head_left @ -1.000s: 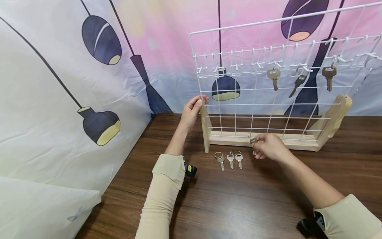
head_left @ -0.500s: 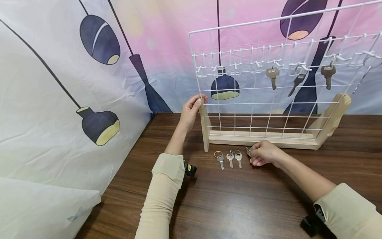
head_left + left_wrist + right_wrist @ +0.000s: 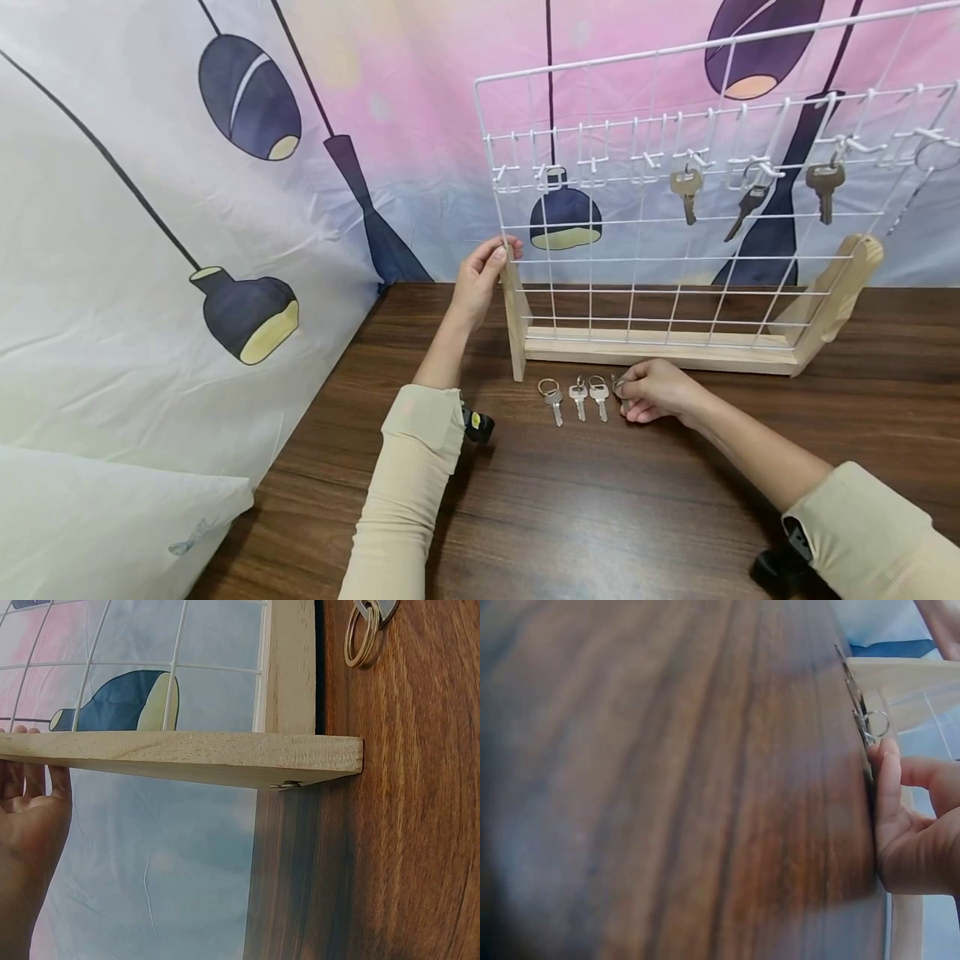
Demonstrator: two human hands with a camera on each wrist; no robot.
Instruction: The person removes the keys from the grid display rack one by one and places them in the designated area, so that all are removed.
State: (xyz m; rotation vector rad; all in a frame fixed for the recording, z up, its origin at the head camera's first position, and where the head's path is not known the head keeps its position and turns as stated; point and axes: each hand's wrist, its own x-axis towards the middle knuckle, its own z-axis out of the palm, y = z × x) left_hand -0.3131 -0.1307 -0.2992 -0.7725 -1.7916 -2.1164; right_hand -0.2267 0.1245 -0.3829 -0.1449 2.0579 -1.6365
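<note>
My left hand (image 3: 478, 279) grips the wooden side post (image 3: 515, 321) of a white wire grid rack (image 3: 633, 260); in the left wrist view, fingers reach round that post's upper part. Just in front of the rack's base, my right hand (image 3: 660, 390) pinches a key (image 3: 619, 388) low at the table, mostly covered by the fingers. To its left lie a silver key with a large ring (image 3: 554, 398), a second key (image 3: 578, 397) and a third key (image 3: 599, 397), side by side. The right wrist view shows the hand (image 3: 922, 825) against the tabletop.
White hooks (image 3: 592, 165) line the grid. From some hang a brass-toned key (image 3: 687, 193), a dark key (image 3: 750, 204) and another key (image 3: 826, 185), with a ring (image 3: 933, 154) at far right. A patterned cloth (image 3: 420, 108) stands behind the dark wooden table (image 3: 570, 500).
My right hand has come down and left with the key, from the rack's base to the tabletop beside the row of keys. The left hand stays on the post.
</note>
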